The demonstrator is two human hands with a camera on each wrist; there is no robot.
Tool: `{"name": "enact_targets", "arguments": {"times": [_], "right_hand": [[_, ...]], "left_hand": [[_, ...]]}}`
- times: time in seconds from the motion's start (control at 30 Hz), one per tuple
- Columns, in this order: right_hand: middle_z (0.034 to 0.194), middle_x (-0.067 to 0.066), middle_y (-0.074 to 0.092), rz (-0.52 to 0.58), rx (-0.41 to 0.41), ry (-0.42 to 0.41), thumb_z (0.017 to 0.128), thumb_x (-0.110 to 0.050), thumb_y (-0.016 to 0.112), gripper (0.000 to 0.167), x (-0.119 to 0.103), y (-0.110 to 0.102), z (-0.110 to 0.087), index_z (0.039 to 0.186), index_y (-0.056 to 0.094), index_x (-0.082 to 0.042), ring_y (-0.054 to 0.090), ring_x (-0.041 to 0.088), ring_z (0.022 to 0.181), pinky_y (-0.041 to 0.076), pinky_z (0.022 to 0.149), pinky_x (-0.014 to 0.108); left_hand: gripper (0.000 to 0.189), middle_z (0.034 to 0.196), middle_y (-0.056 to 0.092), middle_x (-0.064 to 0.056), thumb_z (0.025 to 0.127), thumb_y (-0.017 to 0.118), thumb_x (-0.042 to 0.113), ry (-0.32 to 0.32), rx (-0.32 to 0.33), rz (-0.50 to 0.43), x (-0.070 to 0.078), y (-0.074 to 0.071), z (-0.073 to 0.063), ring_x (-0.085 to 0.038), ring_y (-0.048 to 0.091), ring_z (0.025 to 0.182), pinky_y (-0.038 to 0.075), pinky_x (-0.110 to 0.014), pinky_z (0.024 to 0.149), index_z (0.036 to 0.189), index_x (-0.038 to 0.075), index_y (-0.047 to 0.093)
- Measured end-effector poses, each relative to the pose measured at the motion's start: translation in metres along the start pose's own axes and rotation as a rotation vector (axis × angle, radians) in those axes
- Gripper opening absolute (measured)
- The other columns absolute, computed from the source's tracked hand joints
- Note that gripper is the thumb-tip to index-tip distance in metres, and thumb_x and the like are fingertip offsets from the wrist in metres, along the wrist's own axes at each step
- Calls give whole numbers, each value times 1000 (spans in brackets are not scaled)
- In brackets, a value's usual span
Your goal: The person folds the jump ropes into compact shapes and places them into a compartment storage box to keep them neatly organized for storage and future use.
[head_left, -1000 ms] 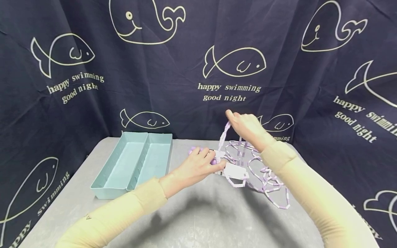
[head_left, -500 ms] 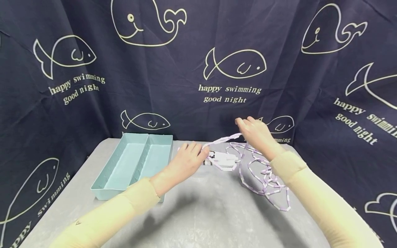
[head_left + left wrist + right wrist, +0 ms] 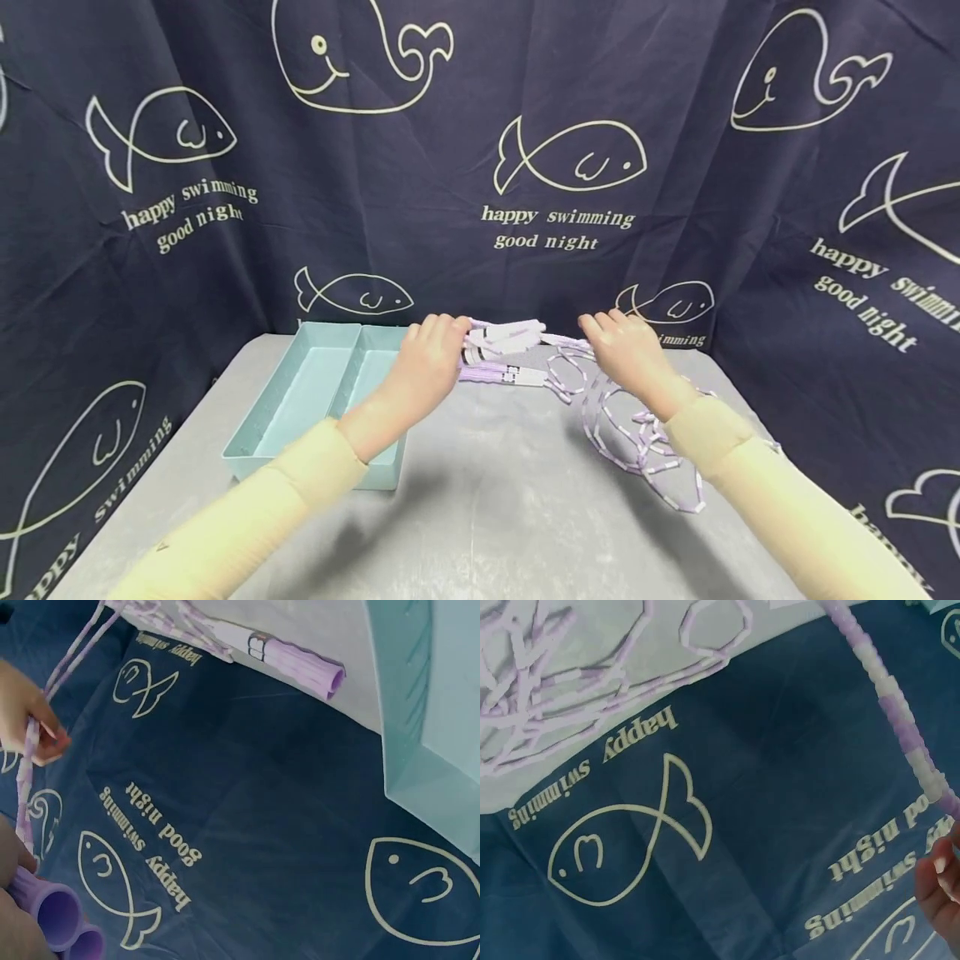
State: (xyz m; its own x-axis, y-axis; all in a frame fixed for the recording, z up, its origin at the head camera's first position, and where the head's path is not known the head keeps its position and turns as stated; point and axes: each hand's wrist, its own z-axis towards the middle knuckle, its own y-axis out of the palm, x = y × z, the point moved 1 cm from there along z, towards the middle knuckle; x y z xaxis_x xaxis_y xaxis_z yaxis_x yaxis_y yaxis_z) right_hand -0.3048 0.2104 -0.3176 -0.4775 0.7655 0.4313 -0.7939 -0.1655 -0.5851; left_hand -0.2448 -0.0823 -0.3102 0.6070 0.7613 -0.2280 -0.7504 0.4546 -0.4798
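My left hand (image 3: 427, 354) grips a pair of white-and-purple jump rope handles (image 3: 506, 337), raised over the table's back part. In the left wrist view the hollow purple ends of these handles (image 3: 60, 919) poke out beside my left hand (image 3: 19, 930). From their white ends a beaded purple-and-white rope (image 3: 566, 342) runs to my right hand (image 3: 626, 350), which pinches it. The right wrist view has this rope (image 3: 900, 720) slanting down to the fingers of my right hand (image 3: 943, 889). Under the raised pair, another jump rope handle (image 3: 502, 374) lies on the table.
A light blue two-compartment tray (image 3: 315, 457) stands at the left of the grey table (image 3: 510, 517), partly behind my left hand. Loops of beaded rope (image 3: 645, 450) sprawl at the right, below my right forearm. A dark fish-print curtain (image 3: 450, 167) encloses the back and sides.
My left hand has moved left and lifted the handles off the table. My right hand has shifted right and lower, and the rope now stretches sideways between both hands.
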Motion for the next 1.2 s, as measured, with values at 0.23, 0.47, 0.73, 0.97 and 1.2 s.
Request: {"name": "enact_targets", "arguments": {"times": [0.23,0.47,0.73,0.97,1.2], "right_hand": [[71,10,55,-79,60,-95,90,-10,36,24,-20,-9,-2,95,58,-3,51,29,61,39,51,36],[68,8,52,-85,130,-215,89,-6,36,23,-43,-25,1,92,59,-5,48,28,57,36,49,35],[67,9,48,-67,224,-295,88,-2,39,19,-59,-46,10,89,57,-2,43,28,55,35,52,37],[66,8,50,-34,358,-278,90,-6,47,18,-57,-67,29,92,64,-1,44,28,55,35,51,37],[61,8,45,-26,435,-225,90,-5,52,11,-52,-88,54,86,60,0,41,27,51,35,50,37]], "left_hand": [[50,86,53,-14,67,67,-5,-152,-79,12,-11,6,-3,-29,49,74,33,-36,55,111,-3,44],[46,86,54,-15,71,67,-2,-300,-188,53,-14,11,-7,-31,51,75,36,-38,55,111,-4,45],[31,81,55,-13,82,59,3,-299,-330,229,-7,19,-14,-29,52,74,39,-37,54,109,-3,48],[21,81,54,-9,87,51,5,-119,-361,356,0,26,-20,-25,51,74,37,-34,55,108,3,50],[23,83,50,-7,86,44,2,67,-342,342,9,29,-21,-24,48,75,35,-34,60,107,8,51]]}}
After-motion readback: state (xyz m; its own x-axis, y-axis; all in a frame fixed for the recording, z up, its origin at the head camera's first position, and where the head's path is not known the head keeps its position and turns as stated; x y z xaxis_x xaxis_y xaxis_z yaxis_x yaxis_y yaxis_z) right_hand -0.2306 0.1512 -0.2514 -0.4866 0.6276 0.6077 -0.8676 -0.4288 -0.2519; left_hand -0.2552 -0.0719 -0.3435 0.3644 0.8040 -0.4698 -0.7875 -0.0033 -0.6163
